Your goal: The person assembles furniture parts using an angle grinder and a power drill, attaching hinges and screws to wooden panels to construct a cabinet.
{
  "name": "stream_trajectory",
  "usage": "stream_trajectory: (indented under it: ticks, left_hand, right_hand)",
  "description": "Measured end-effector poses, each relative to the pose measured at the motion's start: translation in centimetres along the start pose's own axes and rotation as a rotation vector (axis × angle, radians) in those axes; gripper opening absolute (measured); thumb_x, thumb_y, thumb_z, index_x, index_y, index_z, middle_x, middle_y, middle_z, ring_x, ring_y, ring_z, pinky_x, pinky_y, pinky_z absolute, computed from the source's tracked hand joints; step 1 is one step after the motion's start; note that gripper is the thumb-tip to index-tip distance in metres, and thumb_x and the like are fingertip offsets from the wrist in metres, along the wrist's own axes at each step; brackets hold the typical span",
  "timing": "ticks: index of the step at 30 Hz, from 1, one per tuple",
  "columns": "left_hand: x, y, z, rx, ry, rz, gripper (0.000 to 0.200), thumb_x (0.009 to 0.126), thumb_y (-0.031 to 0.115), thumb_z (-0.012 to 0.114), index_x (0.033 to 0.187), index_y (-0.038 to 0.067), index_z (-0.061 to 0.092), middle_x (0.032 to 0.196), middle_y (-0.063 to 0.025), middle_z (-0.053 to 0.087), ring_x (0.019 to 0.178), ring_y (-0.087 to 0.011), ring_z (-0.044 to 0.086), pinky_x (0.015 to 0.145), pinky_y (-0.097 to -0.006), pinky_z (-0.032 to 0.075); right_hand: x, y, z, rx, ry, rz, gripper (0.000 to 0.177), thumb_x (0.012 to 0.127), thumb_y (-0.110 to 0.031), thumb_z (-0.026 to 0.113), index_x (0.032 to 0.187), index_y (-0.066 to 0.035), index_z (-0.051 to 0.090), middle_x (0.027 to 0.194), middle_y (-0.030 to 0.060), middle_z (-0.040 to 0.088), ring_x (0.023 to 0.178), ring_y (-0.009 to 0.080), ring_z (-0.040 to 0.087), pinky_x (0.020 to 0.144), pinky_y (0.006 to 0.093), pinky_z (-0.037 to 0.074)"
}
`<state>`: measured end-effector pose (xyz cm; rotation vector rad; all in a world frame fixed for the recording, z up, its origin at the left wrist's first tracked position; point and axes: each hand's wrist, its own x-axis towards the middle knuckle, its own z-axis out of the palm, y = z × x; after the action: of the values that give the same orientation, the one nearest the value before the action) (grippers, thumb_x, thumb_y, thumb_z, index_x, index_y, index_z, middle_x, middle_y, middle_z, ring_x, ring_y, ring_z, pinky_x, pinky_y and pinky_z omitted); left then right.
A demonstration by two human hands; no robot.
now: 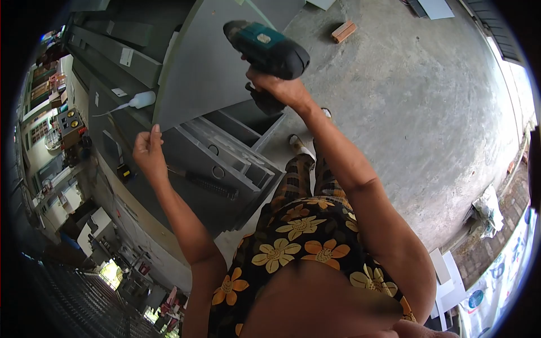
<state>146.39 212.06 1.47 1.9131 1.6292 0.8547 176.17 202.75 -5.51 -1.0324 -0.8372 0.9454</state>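
Observation:
My right hand (284,90) is wrapped round the grip of a teal and black cordless drill (267,48), held up beside a large grey panel (208,67). The drill's nose points to the upper left. My left hand (150,151) is closed in a pinch near the panel's lower left corner; whatever is between the fingertips is too small to tell. A white squeeze bottle (142,100) with a thin nozzle lies just above that hand. Below it, a screwdriver-like tool with a dark handle (211,185) rests on a grey surface.
Grey boards (132,59) with paper labels lie at the upper left. A black and yellow tape measure (123,171) sits left of my left hand. Grey frame parts (225,149) stand before my legs. A brick (344,31) lies on the concrete floor (394,101).

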Motion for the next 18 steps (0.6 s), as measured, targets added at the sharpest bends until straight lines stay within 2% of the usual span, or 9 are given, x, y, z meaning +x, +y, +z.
stream_trajectory:
  ticks: [3,4,7,10,13,14,17,18]
  left_hand:
    - [-0.3,1.7,0.4,-0.099,-0.049,-0.073,0.031,0.088,0.027,0.067,0.069,0.006,0.053,0.066,0.0000,0.056,0.060,-0.0053,0.045,0.058,-0.0209,0.035]
    - [-0.5,2.1,0.7,-0.140,-0.056,-0.090,0.031,0.088,0.026,0.066,0.069,0.006,0.053,0.066,0.0001,0.056,0.060,-0.0052,0.046,0.058,-0.0205,0.035]
    - [0.1,1.6,0.3,-0.174,-0.068,-0.111,0.029,0.089,0.024,0.066,0.069,0.007,0.053,0.067,0.0000,0.058,0.061,-0.0052,0.047,0.057,-0.0196,0.035]
    - [0.0,1.6,0.8,-0.158,-0.054,-0.099,0.028,0.088,0.023,0.066,0.069,0.008,0.053,0.067,-0.0003,0.058,0.061,-0.0051,0.047,0.057,-0.0196,0.035]
    - [0.5,0.5,0.2,-0.162,-0.048,-0.112,0.027,0.088,0.021,0.066,0.069,0.007,0.053,0.067,-0.0004,0.058,0.061,-0.0049,0.048,0.057,-0.0198,0.035]
    - [0.6,0.6,0.5,-0.161,-0.038,-0.108,0.027,0.088,0.021,0.066,0.069,0.007,0.053,0.067,-0.0004,0.059,0.061,-0.0048,0.048,0.057,-0.0197,0.035]
    - [0.1,1.3,0.9,-0.150,-0.020,-0.097,0.027,0.088,0.021,0.066,0.069,0.007,0.053,0.067,-0.0006,0.059,0.061,-0.0046,0.049,0.057,-0.0194,0.036]
    - [0.2,1.4,1.1,-0.145,-0.018,-0.092,0.027,0.088,0.021,0.066,0.069,0.008,0.054,0.067,-0.0007,0.059,0.061,-0.0045,0.049,0.057,-0.0193,0.036]
  right_hand:
    - [1.0,0.1,-0.5,-0.014,-0.044,0.039,0.025,0.081,-0.006,0.059,0.105,-0.001,0.059,0.069,0.0005,0.052,0.058,0.0079,0.049,0.057,0.0246,0.042]
    - [1.6,0.1,-0.6,0.050,-0.027,0.064,0.028,0.075,-0.011,0.066,0.100,-0.001,0.060,0.066,0.0037,0.058,0.057,0.0124,0.057,0.054,0.0297,0.047]
    - [2.5,0.6,0.5,0.053,-0.007,0.032,0.028,0.075,-0.010,0.066,0.101,-0.001,0.060,0.065,0.0036,0.057,0.056,0.0121,0.057,0.054,0.0302,0.047]
    - [2.8,-0.2,0.3,0.034,0.014,-0.004,0.018,0.082,-0.012,0.058,0.097,-0.001,0.060,0.063,0.0011,0.052,0.058,0.0084,0.051,0.061,0.0246,0.042]
    - [3.3,0.3,1.4,-0.071,0.036,-0.017,0.017,0.083,-0.011,0.056,0.095,-0.001,0.060,0.063,0.0011,0.052,0.060,0.0084,0.052,0.065,0.0238,0.042]
    - [3.9,2.0,0.6,0.200,0.001,0.033,0.031,0.084,-0.014,0.062,0.110,-0.001,0.055,0.076,0.0063,0.059,0.060,0.0162,0.057,0.056,0.0309,0.045]
    - [4.0,1.7,0.0,0.161,0.020,-0.016,0.030,0.084,-0.014,0.062,0.109,0.000,0.054,0.072,0.0012,0.053,0.057,0.0101,0.049,0.052,0.0262,0.041]
    - [4.1,1.8,0.0,0.179,0.032,-0.018,0.030,0.084,-0.014,0.063,0.110,0.000,0.055,0.072,0.0016,0.054,0.057,0.0113,0.051,0.053,0.0271,0.042]
